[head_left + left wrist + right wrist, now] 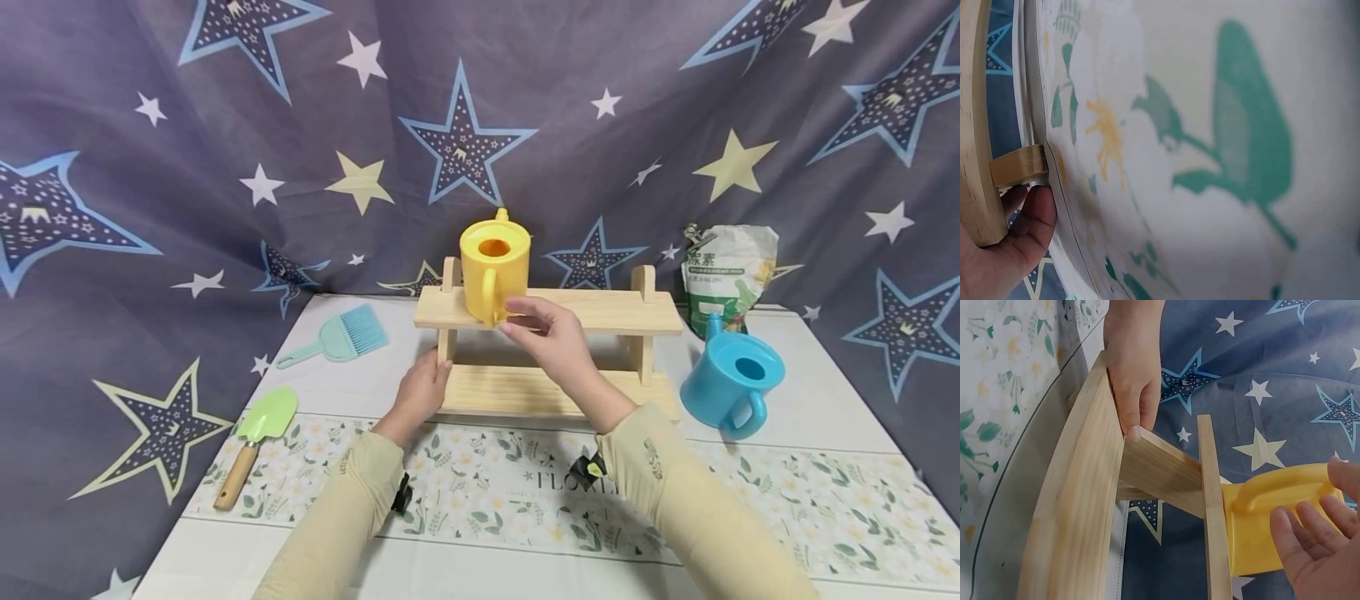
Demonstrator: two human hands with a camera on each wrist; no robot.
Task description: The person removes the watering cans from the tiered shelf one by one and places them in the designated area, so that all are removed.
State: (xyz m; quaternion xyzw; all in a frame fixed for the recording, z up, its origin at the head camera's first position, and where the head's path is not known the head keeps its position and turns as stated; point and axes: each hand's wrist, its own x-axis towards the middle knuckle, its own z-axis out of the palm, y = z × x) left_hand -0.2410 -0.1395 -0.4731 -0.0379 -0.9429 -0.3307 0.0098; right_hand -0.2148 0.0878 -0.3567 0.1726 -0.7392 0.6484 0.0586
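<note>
A two-tier wooden shelf [600, 310] stands on the table. My left hand [422, 388] grips the left end of its lower board; in the left wrist view the fingers [1038, 212] curl around the wood near a small foot. A yellow watering can [480, 279] sits upright on the left part of the upper board, its handle toward me. Just right of that handle is my right hand [553, 340], fingers loosely bent and holding nothing. The right wrist view shows the right hand's fingers [1313, 531] spread beside the yellow can.
On the right stand a blue watering can [720, 379] and, behind it, a clipped white-and-green bag [723, 267]. A teal dustpan with brush [341, 335] and a green trowel [258, 429] lie on the left. A star-patterned cloth [622, 192] hangs behind the table.
</note>
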